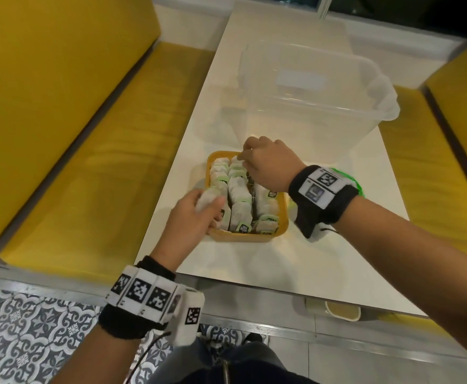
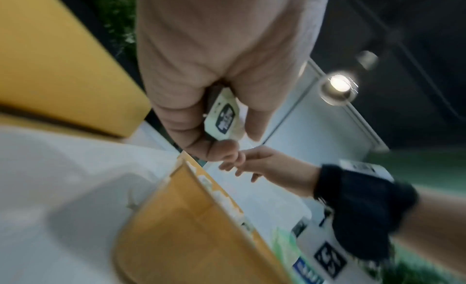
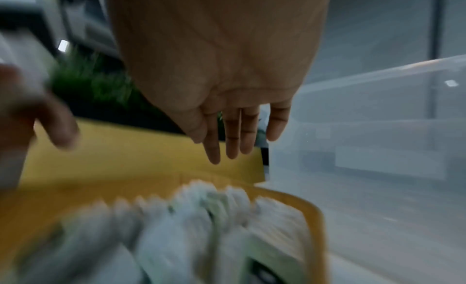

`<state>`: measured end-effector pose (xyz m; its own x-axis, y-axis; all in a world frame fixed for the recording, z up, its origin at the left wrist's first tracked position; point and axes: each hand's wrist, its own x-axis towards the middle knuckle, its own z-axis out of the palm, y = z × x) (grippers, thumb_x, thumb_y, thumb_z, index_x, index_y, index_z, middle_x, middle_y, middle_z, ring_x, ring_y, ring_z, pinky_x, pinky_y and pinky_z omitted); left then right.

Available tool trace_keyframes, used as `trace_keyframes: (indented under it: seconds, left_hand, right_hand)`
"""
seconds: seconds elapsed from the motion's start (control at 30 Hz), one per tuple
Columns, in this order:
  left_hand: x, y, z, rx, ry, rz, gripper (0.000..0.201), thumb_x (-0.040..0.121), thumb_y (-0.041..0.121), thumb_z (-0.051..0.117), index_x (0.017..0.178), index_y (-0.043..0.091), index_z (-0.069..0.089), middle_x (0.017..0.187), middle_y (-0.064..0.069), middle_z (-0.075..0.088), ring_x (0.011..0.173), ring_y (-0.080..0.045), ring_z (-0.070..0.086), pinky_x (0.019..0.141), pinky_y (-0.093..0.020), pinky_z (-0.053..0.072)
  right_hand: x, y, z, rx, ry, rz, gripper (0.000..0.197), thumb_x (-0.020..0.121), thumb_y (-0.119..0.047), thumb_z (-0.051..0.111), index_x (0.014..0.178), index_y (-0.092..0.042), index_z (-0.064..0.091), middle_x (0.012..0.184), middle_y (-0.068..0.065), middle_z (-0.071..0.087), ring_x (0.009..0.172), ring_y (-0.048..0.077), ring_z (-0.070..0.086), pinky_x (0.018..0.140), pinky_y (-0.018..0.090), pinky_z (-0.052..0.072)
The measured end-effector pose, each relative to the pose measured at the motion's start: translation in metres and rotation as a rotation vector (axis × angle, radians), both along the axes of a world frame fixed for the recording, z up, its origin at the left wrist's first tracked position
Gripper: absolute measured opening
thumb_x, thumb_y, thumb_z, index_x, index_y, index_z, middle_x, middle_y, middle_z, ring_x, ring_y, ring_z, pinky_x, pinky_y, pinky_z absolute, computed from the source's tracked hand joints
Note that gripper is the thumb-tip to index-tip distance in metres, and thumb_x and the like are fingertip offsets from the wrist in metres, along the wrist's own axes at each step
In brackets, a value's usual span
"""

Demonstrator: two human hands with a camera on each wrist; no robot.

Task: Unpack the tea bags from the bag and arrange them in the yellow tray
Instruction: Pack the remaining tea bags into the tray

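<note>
Yellow tray [image 1: 283, 217] being filled with tea bags [image 1: 240, 195]

White bags are being kept upright in three rows; one bag [image 1: 208, 199] is being held at the tray's left edge.

Left hand [image 1: 192, 214] clenched, right hand [image 1: 268, 164] relaxed

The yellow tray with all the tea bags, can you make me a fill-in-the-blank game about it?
1. The tea bags stand in rows inside the ____ tray.
2. The left hand holds one ____ at the tray's near left corner.
3. Behind the tray stands a clear plastic ____.
4. The right hand is over the tray's ____ end, fingers straight in the right wrist view.

Missing words: yellow; tea bag; bin; far
</note>
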<state>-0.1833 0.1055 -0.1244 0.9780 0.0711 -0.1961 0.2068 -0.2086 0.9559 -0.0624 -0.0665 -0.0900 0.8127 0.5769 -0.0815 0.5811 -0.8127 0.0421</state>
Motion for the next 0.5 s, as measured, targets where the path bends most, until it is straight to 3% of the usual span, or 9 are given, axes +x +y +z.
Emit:
trace_keyframes:
  seconds: [0.07,0.13,0.23,0.3,0.37,0.43,0.5]
  left_hand:
    - [0.003,-0.001,0.010,-0.239,0.108,0.056,0.045,0.089,0.057,0.052,0.103,0.015,0.059,0.072,-0.004,0.066,0.060,-0.016,0.058,0.054,-0.028,0.047]
    - [0.006,-0.005,0.020,-0.404,0.183,0.032,0.063,0.090,0.067,0.033,0.103,0.012,0.062,0.068,-0.008,0.061,0.054,-0.016,0.054,0.048,-0.026,0.044]
    - [0.009,-0.016,0.030,-0.530,0.172,-0.058,0.076,0.093,0.069,0.013,0.107,0.016,0.065,0.065,-0.004,0.057,0.052,-0.013,0.049,0.044,-0.022,0.039]
    - [0.009,-0.023,0.032,-0.521,0.166,-0.082,0.074,0.094,0.067,0.010,0.105,0.020,0.065,0.066,0.004,0.064,0.053,-0.010,0.056,0.046,-0.021,0.043]
    - [0.008,-0.026,0.033,-0.461,0.157,-0.114,0.069,0.095,0.065,0.010,0.109,0.026,0.064,0.083,0.011,0.073,0.069,-0.005,0.068,0.058,-0.019,0.053]
    - [0.009,-0.026,0.030,-0.426,0.150,-0.116,0.066,0.095,0.065,0.011,0.110,0.029,0.065,0.099,0.009,0.075,0.086,-0.006,0.071,0.075,-0.023,0.056]
    - [0.010,-0.022,0.027,-0.387,0.142,-0.040,0.059,0.097,0.062,0.019,0.103,0.029,0.067,0.097,0.004,0.076,0.093,-0.012,0.071,0.081,-0.029,0.055]
  right_hand:
    - [-0.019,-0.001,0.015,0.403,0.184,-0.036,0.029,0.098,-0.026,0.049,0.120,-0.016,0.066,0.115,0.003,0.060,0.099,0.020,0.057,0.087,0.033,0.045]
    - [-0.046,0.002,0.030,0.679,0.367,-0.033,0.025,0.093,-0.029,0.061,0.114,-0.016,0.068,0.109,-0.001,0.066,0.091,0.012,0.060,0.081,0.022,0.046]
    - [-0.069,0.006,0.032,0.737,0.524,0.009,0.017,0.081,-0.023,0.077,0.093,-0.016,0.067,0.091,0.004,0.069,0.082,0.019,0.063,0.068,0.022,0.047]
    - [-0.071,0.009,0.025,0.733,0.482,-0.015,0.023,0.075,-0.018,0.081,0.074,-0.006,0.061,0.073,0.012,0.062,0.070,0.027,0.059,0.062,0.037,0.046]
    - [-0.069,0.008,0.019,0.767,0.437,-0.062,0.035,0.073,-0.014,0.080,0.062,-0.002,0.050,0.057,0.007,0.047,0.055,0.019,0.043,0.054,0.036,0.035]
    - [-0.068,0.006,0.020,0.773,0.420,-0.064,0.039,0.073,-0.013,0.080,0.059,-0.002,0.046,0.056,0.002,0.039,0.054,0.013,0.034,0.054,0.032,0.029]
    - [-0.064,-0.001,0.022,0.764,0.402,-0.107,0.039,0.071,-0.015,0.081,0.062,0.004,0.048,0.060,0.005,0.039,0.057,0.014,0.033,0.055,0.032,0.028]
